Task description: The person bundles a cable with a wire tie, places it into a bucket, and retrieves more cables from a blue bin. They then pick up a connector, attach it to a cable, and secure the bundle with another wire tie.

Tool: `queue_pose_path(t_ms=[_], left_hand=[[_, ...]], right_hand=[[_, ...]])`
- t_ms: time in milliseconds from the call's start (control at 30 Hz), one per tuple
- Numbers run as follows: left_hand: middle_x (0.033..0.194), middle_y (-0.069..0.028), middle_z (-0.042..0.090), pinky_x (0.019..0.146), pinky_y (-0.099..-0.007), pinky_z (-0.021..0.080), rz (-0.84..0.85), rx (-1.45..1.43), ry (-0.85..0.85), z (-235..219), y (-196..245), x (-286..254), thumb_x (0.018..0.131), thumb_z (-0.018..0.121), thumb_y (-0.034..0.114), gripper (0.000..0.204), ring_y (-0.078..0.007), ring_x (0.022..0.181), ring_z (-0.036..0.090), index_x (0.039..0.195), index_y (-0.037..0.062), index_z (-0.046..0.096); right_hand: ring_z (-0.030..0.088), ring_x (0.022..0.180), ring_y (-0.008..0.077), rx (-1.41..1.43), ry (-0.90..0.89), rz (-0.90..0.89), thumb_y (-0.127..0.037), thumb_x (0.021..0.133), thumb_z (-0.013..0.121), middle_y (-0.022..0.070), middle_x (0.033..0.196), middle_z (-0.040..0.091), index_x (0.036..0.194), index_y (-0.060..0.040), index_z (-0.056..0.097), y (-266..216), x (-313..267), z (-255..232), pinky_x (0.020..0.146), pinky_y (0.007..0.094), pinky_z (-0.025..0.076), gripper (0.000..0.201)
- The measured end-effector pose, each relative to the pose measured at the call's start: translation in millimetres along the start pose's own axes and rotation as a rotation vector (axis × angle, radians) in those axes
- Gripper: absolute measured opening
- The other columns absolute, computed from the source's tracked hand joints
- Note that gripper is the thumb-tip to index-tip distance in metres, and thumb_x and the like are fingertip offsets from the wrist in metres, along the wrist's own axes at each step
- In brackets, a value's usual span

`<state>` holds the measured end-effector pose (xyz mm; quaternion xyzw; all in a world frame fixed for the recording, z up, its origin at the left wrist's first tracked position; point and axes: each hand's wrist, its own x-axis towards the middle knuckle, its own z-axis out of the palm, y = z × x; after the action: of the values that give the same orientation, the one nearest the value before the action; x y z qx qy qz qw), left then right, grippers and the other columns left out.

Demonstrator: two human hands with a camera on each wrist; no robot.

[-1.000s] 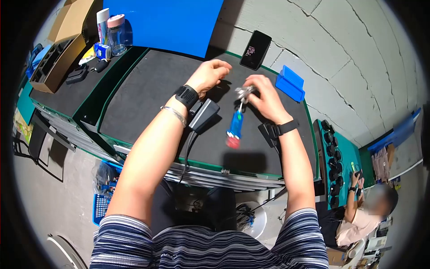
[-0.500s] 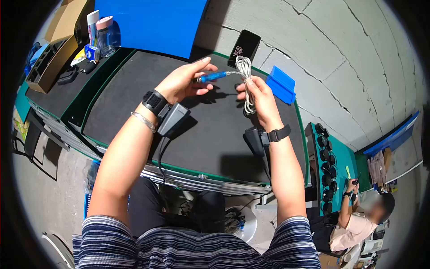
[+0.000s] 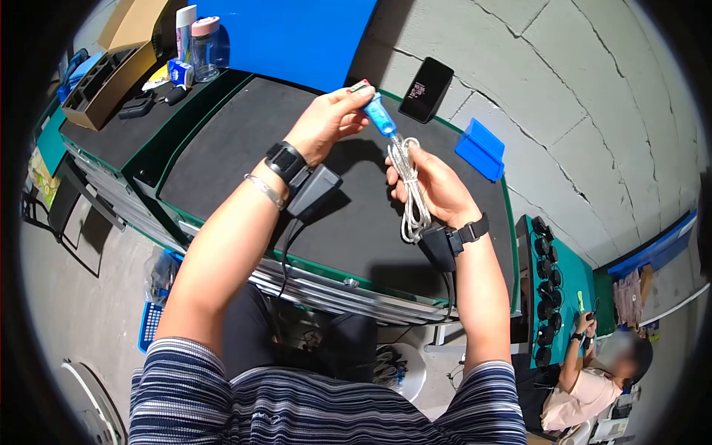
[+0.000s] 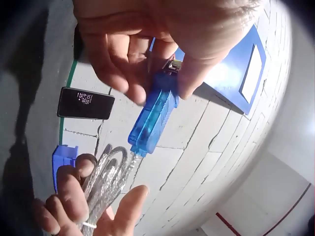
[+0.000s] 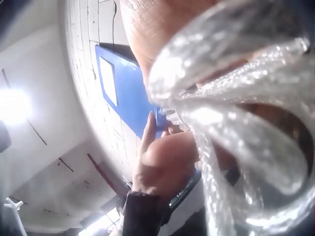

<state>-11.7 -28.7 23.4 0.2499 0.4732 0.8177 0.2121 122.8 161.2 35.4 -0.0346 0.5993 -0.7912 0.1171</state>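
Note:
Between the thumb and fingers of my left hand (image 3: pixel 325 124) is a translucent blue plug (image 3: pixel 380 115) on a cable. In the left wrist view, a metal connector end (image 4: pixel 172 66) shows at the top of the blue plug, between the fingertips. My right hand (image 3: pixel 443 187) holds the coiled silver cable (image 3: pixel 407 174), its fingers curled beside the loops. A white tie (image 4: pixel 87 224) binds the coil. The cable runs from the coil up into the lower end of the plug. Shiny loops fill much of the right wrist view, close to the lens.
Both hands are above a dark mat (image 3: pixel 222 163). Along the back edge are a phone (image 3: pixel 426 90) and a blue plastic holder (image 3: pixel 480 150). A cardboard box (image 3: pixel 104 89) and a clear bottle (image 3: pixel 206 50) stand at the left. Another person (image 3: pixel 582 393) sits at the far right.
The right hand has lifted the cable, and the bundle now hangs lower from it. The left hand, first empty, has taken the blue plug and turned its end up and away.

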Motion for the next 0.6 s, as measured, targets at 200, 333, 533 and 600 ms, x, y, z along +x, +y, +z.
queue_pose_path(t_ms=[200, 333, 533, 600], left_hand=[[0.074, 0.0064, 0.056, 0.063, -0.0192, 0.042, 0.028, 0.211, 0.032, 0.6, 1.2, -2.1, 0.087, 0.071, 0.038, 0.026, -0.0043, 0.065, 0.053, 0.092, 0.0121, 0.066], [0.109, -0.0064, 0.063, 0.084, -0.0278, 0.048, 0.059, 0.117, -0.191, 9.5, -1.7, -3.8, 0.095, 0.054, 0.049, 0.048, -0.0127, 0.096, 0.060, 0.122, 0.0102, 0.058], [0.133, -0.0143, 0.054, 0.104, -0.0447, 0.039, -0.042, 0.043, -0.366, 22.5, -2.1, -11.0, 0.100, 0.032, 0.058, 0.062, -0.0199, 0.119, 0.052, 0.142, 0.0140, 0.042], [0.131, -0.0134, 0.056, 0.105, -0.0421, 0.039, -0.066, 0.037, -0.362, 22.4, -2.9, -12.1, 0.100, 0.033, 0.057, 0.062, -0.0192, 0.117, 0.054, 0.142, 0.0127, 0.042]], right_hand=[[0.067, 0.071, 0.0163, -0.091, 0.000, 0.104, -0.029, 0.097, 0.058, 0.0093, 0.092, 0.065, 0.112, -0.0038, 0.054, 16.5, 7.5, 12.4, 0.062, 0.0253, 0.054, 0.030], [0.066, 0.078, 0.0151, -0.189, 0.101, -0.082, -0.027, 0.098, 0.056, 0.0088, 0.097, 0.064, 0.124, -0.0027, 0.050, 18.2, 8.9, 20.1, 0.071, 0.0260, 0.055, 0.036], [0.063, 0.074, 0.0138, 0.002, 0.037, -0.211, -0.025, 0.100, 0.053, 0.0059, 0.091, 0.062, 0.122, -0.0043, 0.053, 13.3, 7.9, 17.4, 0.068, 0.0255, 0.051, 0.031], [0.064, 0.075, 0.0152, 0.049, -0.012, -0.203, -0.025, 0.101, 0.050, 0.0070, 0.091, 0.062, 0.121, -0.0034, 0.053, 12.4, 6.6, 17.5, 0.069, 0.0269, 0.052, 0.030]])
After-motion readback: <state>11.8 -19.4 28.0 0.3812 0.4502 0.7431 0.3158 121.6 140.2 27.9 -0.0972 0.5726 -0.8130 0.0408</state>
